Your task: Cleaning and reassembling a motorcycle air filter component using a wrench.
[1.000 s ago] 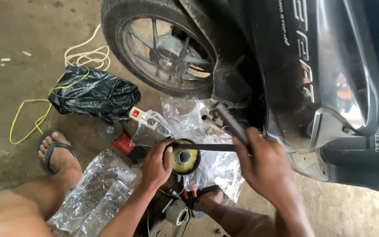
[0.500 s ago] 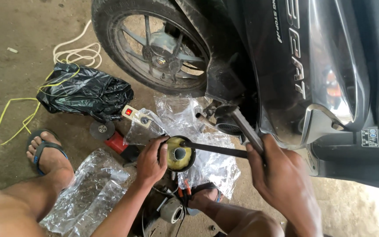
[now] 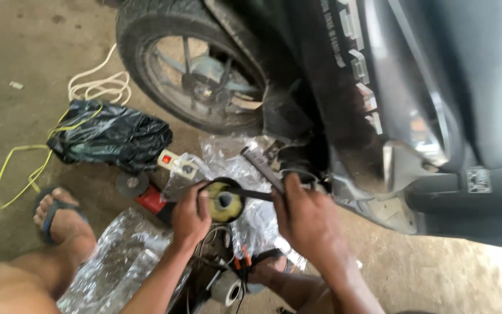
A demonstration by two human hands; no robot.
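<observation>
Concrete floor [image 3: 42, 46], grey and stained, beside a parked dark scooter [image 3: 413, 116]; rear wheel [image 3: 196, 72] at upper centre.

Item 1: left hand [image 3: 192, 218], closed around the near side of a round yellowish pulley part [image 3: 223, 202] with a dark central bore. Part held low in front of the scooter's underside, above crumpled clear plastic sheeting [image 3: 233, 168].

Item 2: right hand [image 3: 306, 218], closed on a dark flat wrench [image 3: 262, 168]. Wrench's long axis runs diagonally, free end pointing up and left toward the wheel, gripped end down and right. A dark band [image 3: 251, 193] runs roughly level from the pulley part to the right hand.

Item 3: pulley part orientation: bore faces up toward the camera; disc lies roughly flat.

Change from 0.5 s earlier: both hands keep the same grips; the right hand sits closer to the pulley part, and the view has shifted slightly so the wheel appears further right.

Surroundings: black plastic bag [image 3: 111, 136] left of the wheel; yellow cord [image 3: 21, 168] and white cord [image 3: 97, 84] on the floor; white power strip [image 3: 178, 164] with a red switch; red angle grinder [image 3: 143, 195]; left foot in a sandal [image 3: 59, 218].
</observation>
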